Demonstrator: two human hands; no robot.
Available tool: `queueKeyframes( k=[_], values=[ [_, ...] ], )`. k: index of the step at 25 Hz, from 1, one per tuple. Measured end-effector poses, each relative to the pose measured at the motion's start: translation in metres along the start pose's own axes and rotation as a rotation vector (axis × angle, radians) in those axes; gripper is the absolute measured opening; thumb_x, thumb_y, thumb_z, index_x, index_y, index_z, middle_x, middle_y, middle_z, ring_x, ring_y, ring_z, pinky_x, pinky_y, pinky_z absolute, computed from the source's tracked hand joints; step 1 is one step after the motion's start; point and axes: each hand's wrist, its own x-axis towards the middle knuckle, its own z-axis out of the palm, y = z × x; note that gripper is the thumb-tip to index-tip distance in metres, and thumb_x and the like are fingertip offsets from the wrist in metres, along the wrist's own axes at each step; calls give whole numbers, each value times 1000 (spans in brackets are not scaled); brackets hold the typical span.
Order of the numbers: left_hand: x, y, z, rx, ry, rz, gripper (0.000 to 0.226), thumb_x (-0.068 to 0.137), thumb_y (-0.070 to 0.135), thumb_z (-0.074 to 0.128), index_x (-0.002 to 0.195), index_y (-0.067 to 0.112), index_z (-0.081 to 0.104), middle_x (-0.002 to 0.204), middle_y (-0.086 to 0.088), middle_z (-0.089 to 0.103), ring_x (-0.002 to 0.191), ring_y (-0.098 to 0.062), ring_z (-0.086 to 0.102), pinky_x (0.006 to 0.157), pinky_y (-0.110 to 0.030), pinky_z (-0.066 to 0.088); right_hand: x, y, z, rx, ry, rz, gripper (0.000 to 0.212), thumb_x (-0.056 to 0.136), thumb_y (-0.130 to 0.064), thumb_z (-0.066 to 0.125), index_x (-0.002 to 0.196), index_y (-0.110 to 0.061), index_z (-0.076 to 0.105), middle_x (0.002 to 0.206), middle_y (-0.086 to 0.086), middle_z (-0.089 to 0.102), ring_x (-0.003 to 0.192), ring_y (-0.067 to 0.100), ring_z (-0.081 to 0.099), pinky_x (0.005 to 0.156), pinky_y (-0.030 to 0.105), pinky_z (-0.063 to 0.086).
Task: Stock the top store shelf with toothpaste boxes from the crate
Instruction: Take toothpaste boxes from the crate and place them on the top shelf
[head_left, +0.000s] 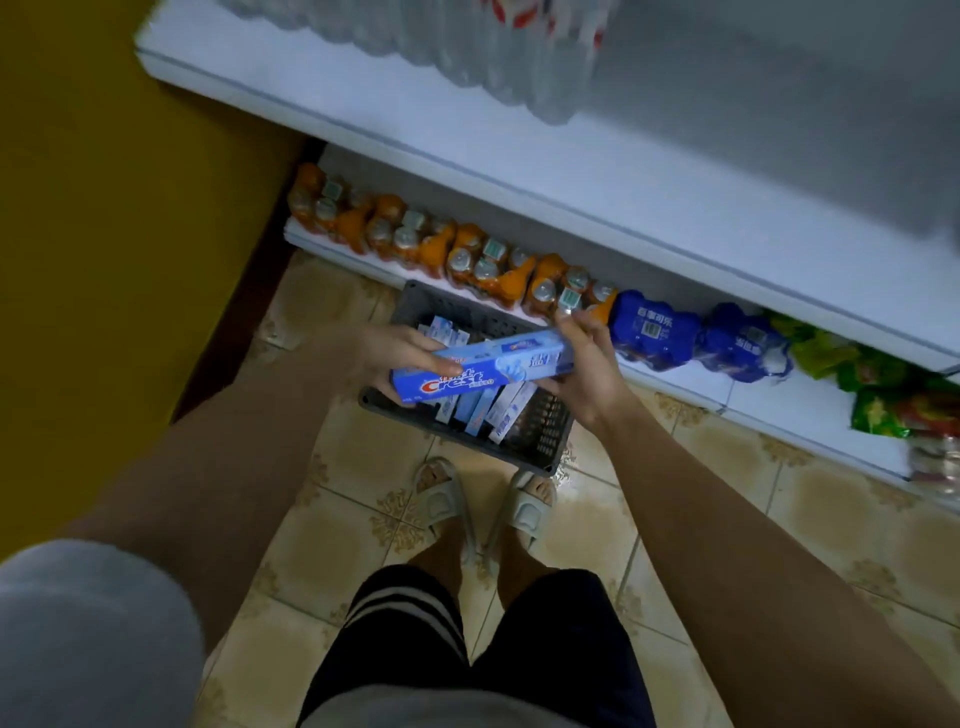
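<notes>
I am holding one blue toothpaste box with both my hands, up in the air over the crate. My left hand is gripping the end with the big red and white name on it, fingers curled on top. My right hand is gripping the other end, with my fingers wrapped around it. The box is lying almost flat and long ways from left to right, with its right end a little higher. The dark crate is sitting on the tan tiled floor, just in front of my two sandals. More toothpaste boxes are lying inside it, but I cannot count them well. The crate is touching the low white shelf, which is holding orange drink packs, two blue packs and green bags. A wide white shelf is sticking out above. A yellow wall is on my left.
</notes>
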Motion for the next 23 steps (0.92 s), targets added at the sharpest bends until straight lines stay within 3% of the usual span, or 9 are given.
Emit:
queueKeyframes(
  k=[2, 6, 10, 12, 14, 17, 19, 23],
  values=[
    [-43, 18, -2, 54, 4, 32, 53, 78, 43, 75, 126, 25, 61, 118, -8, 66, 104, -21, 64, 72, -30, 56, -31, -30, 11, -198, -35, -65, 5, 94, -31, 62, 99, -28, 63, 124, 8, 59, 107, 31, 65, 76, 47, 60],
    [-120, 60, -5, 133, 48, 101, 54, 73, 38, 79, 123, 26, 62, 111, -6, 65, 92, -16, 63, 65, -26, 53, -84, -76, 43, -403, -11, -131, 13, 100, -24, 51, 93, -15, 58, 93, 8, 64, 75, 18, 67, 53, 31, 56],
    [-194, 88, -13, 163, 175, 140, 44, 85, 20, 75, 126, 22, 61, 115, -7, 63, 100, -19, 61, 72, -32, 55, -131, -128, 73, -471, -47, -203, 11, 99, -17, 48, 94, -10, 55, 84, 12, 62, 64, 18, 61, 54, 33, 52],
    [-225, 94, -21, 125, 261, 195, 45, 83, 20, 77, 125, 22, 63, 119, -7, 65, 103, -19, 63, 73, -30, 57, -148, -154, 88, -520, -75, -259, 10, 96, -17, 50, 92, -13, 58, 95, 11, 63, 70, 16, 60, 64, 33, 55],
    [-255, 101, -32, 87, 355, 271, 45, 80, 23, 80, 123, 24, 64, 121, -7, 67, 109, -23, 64, 85, -36, 58, -165, -181, 105, -532, -105, -306, 13, 97, -15, 48, 87, -12, 57, 102, 17, 63, 75, 22, 63, 69, 37, 59],
    [-299, 118, -42, 54, 470, 369, 40, 78, 28, 82, 115, 32, 65, 119, -2, 68, 110, -21, 64, 96, -40, 53, -193, -213, 137, -437, -128, -326, 15, 100, -15, 44, 103, -6, 55, 93, 16, 65, 70, 23, 66, 52, 34, 59],
    [-324, 129, -45, 114, 518, 396, 36, 79, 31, 81, 112, 31, 67, 114, -1, 68, 100, -17, 63, 85, -33, 53, -210, -228, 160, -418, -93, -361, 24, 100, -17, 43, 115, -2, 55, 94, 15, 65, 64, 21, 64, 45, 28, 54],
    [-367, 135, -65, 233, 683, 497, 32, 76, 42, 81, 102, 27, 70, 94, -1, 66, 84, -15, 59, 63, -25, 48, -246, -249, 215, -375, -27, -474, 15, 99, -15, 40, 106, -6, 50, 89, 17, 62, 56, 21, 59, 38, 24, 49]
  ],
)
